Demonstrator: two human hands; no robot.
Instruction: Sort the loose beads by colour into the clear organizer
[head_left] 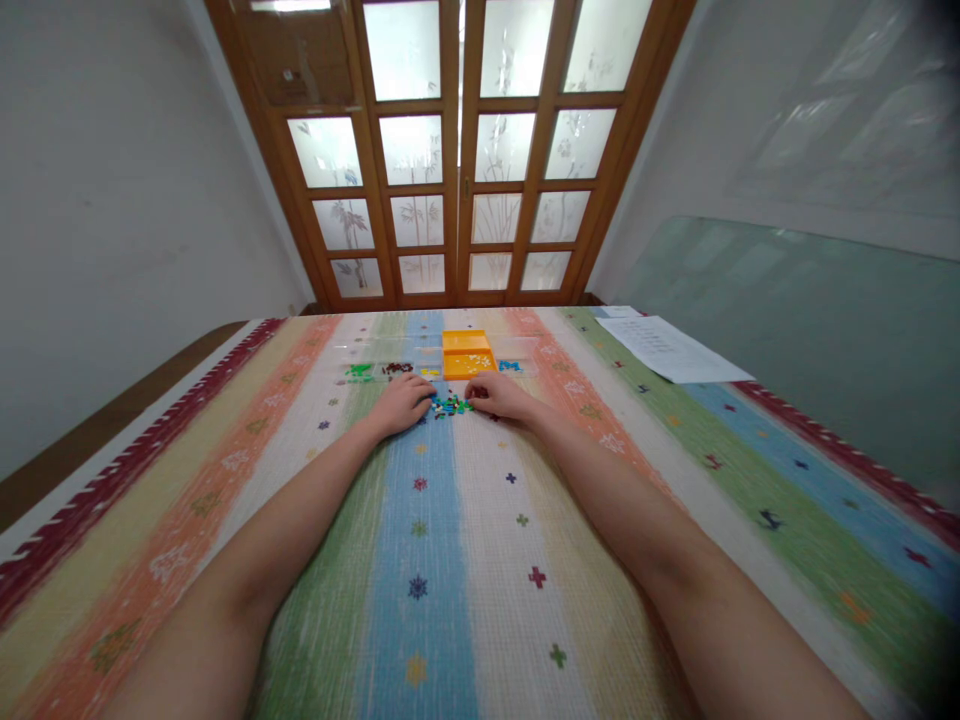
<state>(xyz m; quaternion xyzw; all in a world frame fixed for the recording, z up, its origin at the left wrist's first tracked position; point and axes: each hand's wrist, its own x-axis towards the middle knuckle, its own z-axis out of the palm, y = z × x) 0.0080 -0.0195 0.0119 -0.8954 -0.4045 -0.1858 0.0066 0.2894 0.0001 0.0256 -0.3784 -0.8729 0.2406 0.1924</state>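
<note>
A small heap of mixed tiny pieces, mostly green, blue, white and dark, lies on the cloth between my two hands. My left hand rests palm down at the heap's left side, its fingers lying out toward the pieces. At the right edge of the heap, my right hand has thumb and fingers drawn together; anything between the tips is too small to make out. Just beyond stands an orange box with its lid raised, holding white pieces.
Clear containers beside the orange box hold green pieces, dark brown pieces, yellow pieces and blue pieces. Paper sheets lie at the right. A striped cloth covers the table; panelled doors stand behind.
</note>
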